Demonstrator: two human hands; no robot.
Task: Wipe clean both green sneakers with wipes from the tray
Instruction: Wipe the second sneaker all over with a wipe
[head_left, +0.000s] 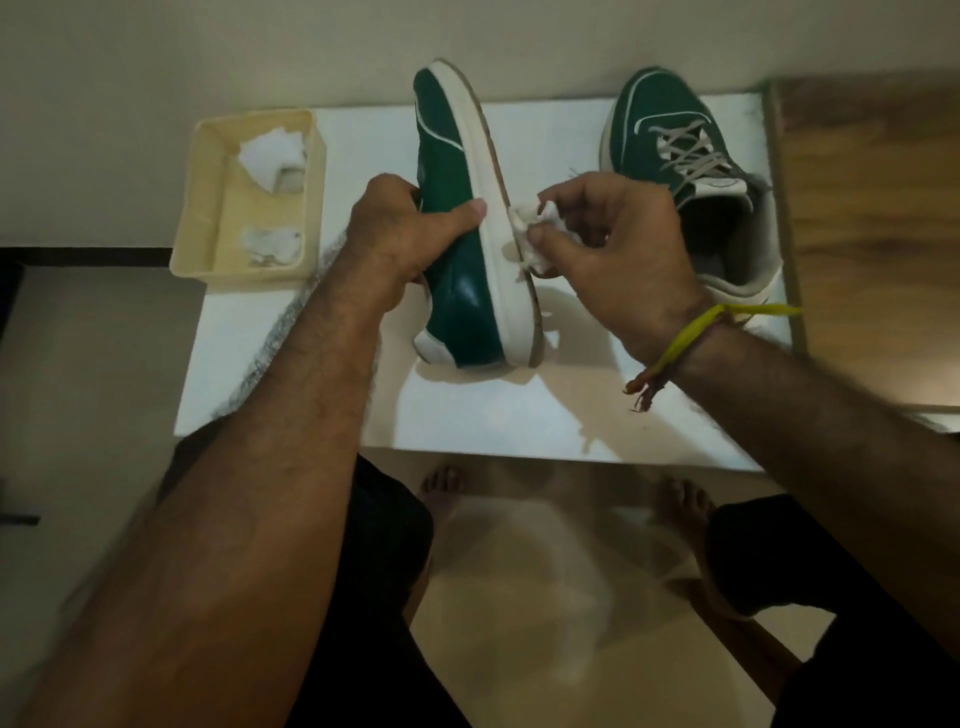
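My left hand (402, 228) grips a green sneaker (460, 260) tipped on its side above the white table, thumb lying across its white sole edge. A crumpled white wipe (537, 228) is pinched in my right hand (618, 249) and pressed against that white sole near its middle. The second green sneaker (675, 156) stands upright on the table at the right, laces up, its heel partly hidden behind my right hand. A cream tray (208, 208) at the table's left end holds a clean folded wipe (272, 156) and a soiled one (272, 247).
The white table (493, 415) is small, its near edge just above my bare feet (441, 488) on the tiled floor. A wooden surface (872, 234) adjoins the table on the right. A wall runs behind the table.
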